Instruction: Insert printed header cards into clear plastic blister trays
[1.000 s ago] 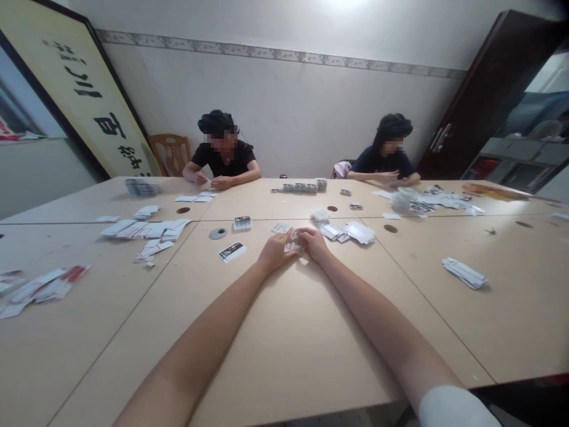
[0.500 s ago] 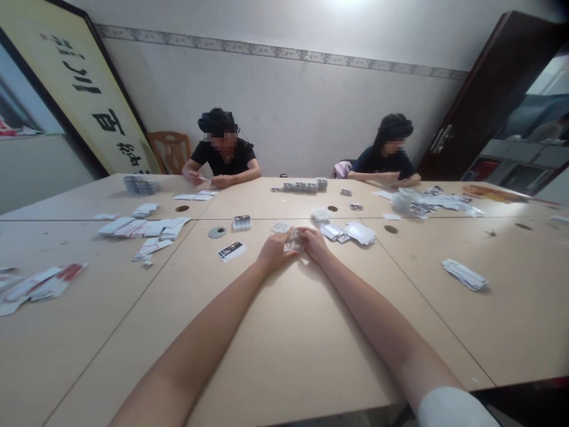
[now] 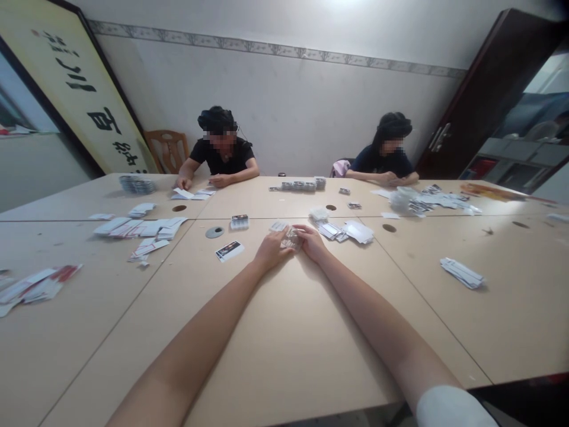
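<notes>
A pale jointed table [image 3: 275,332] spreads across the frame below a plain wall. At centre, the left hand [image 3: 270,252] and right hand [image 3: 312,243] meet, both clamped on a clear plastic piece [image 3: 291,238]. It looks unfinished, as no printed card shows in it, though blur hides detail; rows of small packs [image 3: 299,186] at upper centre look complete. White cards [image 3: 358,232] lie just right of the hands, a printed card [image 3: 230,251] to their left; nothing visible blocks them.
</notes>
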`<state>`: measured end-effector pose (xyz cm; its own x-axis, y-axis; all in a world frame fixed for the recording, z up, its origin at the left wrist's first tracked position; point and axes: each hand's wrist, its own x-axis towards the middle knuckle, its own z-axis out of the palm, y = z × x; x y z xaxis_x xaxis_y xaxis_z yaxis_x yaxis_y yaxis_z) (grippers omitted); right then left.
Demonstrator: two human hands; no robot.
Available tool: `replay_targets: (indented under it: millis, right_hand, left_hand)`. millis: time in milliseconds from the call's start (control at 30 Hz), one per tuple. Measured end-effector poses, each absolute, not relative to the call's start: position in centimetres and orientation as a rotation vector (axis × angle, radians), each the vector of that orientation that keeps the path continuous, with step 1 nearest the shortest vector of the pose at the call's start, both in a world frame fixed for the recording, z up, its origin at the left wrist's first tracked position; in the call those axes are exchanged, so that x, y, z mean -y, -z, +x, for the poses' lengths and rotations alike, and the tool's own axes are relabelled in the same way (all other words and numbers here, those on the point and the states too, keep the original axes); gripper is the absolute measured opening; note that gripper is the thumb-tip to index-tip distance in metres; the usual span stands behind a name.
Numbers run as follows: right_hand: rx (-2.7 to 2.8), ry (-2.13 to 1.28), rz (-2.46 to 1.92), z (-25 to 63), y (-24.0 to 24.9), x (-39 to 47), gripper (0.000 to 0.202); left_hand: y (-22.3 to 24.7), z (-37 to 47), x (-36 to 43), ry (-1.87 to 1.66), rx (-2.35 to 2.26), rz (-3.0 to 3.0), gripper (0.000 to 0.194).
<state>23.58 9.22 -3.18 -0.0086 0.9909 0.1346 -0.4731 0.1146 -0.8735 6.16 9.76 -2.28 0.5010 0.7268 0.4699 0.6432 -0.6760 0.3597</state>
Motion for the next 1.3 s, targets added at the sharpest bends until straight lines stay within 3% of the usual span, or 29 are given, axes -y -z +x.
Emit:
replay_targets:
  millis: [233, 867, 1300]
  right_hand:
    - [0.875, -1.301, -0.725, 23.41, 3.17, -9.55, 0.022]
    - [0.926, -1.41, -0.705, 23.97, 3.68, -9.76, 0.033]
    - [0.865, -1.379, -0.694, 23.79, 3.38, -9.71, 0.021]
  left_hand:
    - [2.45, 6.35, -9.79, -0.961, -1.165, 2.622, 0.071]
    - [2.58, 6.21, -9.8, -0.855, -1.151, 2.649, 0.072]
    - [1.79, 6.39, -9.13, -0.809, -1.173, 2.63, 0.074]
